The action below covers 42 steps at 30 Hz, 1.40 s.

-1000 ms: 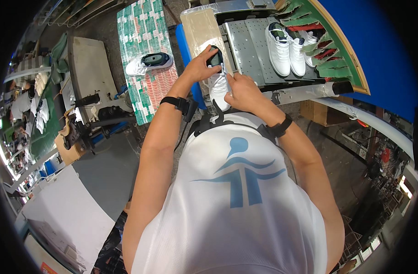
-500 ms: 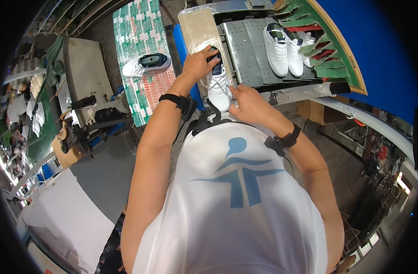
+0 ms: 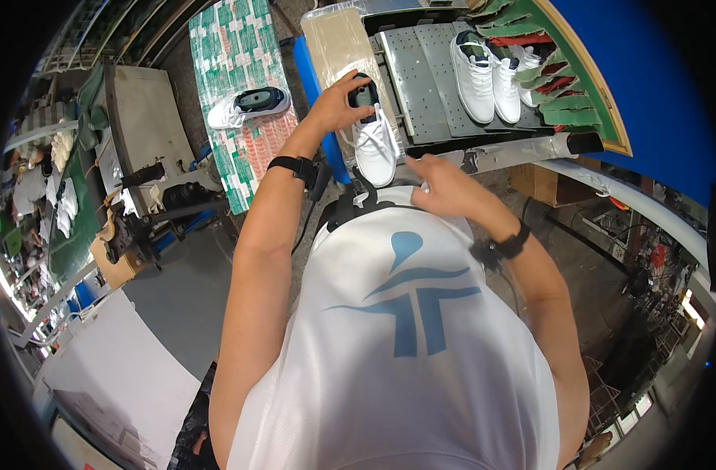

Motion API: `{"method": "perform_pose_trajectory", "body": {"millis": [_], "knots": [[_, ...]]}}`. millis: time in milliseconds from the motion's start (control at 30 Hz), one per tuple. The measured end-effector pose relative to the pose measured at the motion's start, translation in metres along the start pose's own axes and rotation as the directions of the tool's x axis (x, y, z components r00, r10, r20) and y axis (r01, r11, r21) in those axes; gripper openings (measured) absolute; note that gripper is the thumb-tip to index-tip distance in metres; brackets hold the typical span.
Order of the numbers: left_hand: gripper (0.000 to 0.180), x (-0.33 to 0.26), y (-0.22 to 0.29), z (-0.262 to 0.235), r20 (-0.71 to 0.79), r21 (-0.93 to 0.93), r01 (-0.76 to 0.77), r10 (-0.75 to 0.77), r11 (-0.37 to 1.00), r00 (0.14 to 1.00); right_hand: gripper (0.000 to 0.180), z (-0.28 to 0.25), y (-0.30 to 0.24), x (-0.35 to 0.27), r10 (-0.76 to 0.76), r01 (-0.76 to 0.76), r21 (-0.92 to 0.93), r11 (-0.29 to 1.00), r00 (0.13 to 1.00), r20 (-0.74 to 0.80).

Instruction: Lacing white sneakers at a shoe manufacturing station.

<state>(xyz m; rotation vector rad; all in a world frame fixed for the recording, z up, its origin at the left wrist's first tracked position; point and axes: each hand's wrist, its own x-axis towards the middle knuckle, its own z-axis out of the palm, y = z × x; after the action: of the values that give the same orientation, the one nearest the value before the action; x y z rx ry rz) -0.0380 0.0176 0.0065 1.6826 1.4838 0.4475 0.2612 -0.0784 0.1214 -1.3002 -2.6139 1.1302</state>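
A white lace-up sneaker (image 3: 376,160) with a dark lining lies in front of me on a narrow board wrapped in brown tape (image 3: 338,41), its toe toward me. My left hand (image 3: 340,106) is closed around the sneaker's heel and collar, thumb and fingers on opposite sides of the opening. Loose laces cross the sneaker's tongue. My right hand (image 3: 461,192) is off the sneaker, just right of its toe and near my shirt. Its thumb and index finger are apart, slightly blurred, and I see nothing held between them.
Another white sneaker (image 3: 226,115) lies sideways on a green-and-white taped board (image 3: 229,47) at left. Several white sneakers (image 3: 474,88) stand on a perforated grey metal conveyor (image 3: 420,74) at right, beside a tunnel mouth with green flaps (image 3: 571,113). A metal rail (image 3: 522,150) edges the conveyor.
My right hand has left the sneaker's side and drawn back toward me and to the right. My left hand stays on the heel, its fingers shifted slightly around the collar.
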Motion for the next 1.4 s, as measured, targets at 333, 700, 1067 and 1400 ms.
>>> {"method": "perform_pose_trajectory", "body": {"millis": [333, 700, 1067, 1400], "knots": [[0.074, 0.004, -0.001, 0.003, -0.025, 0.000, -0.023, 0.023, 1.000, 0.999, 0.054, 0.034, 0.063, -0.038, 0.384, -0.236, -0.366, 0.900, 0.827, 0.411], [0.075, 0.003, 0.005, 0.009, -0.034, -0.054, -0.059, 0.057, 0.997, 0.998, 0.060, 0.024, 0.025, 0.049, -0.029, 0.042, 0.046, 0.998, 0.967, -0.251], [0.073, -0.001, -0.002, 0.013, -0.083, -0.077, -0.029, 0.022, 0.997, 0.996, 0.066, 0.007, 0.017, 0.002, 0.159, -0.221, 0.183, 0.958, 0.939, 0.304], [0.073, -0.001, -0.005, 0.018, -0.115, -0.101, -0.082, 0.071, 0.991, 0.991, 0.063, 0.038, 0.027, 0.061, 0.115, -0.042, 0.321, 0.946, 0.971, -0.211]]}}
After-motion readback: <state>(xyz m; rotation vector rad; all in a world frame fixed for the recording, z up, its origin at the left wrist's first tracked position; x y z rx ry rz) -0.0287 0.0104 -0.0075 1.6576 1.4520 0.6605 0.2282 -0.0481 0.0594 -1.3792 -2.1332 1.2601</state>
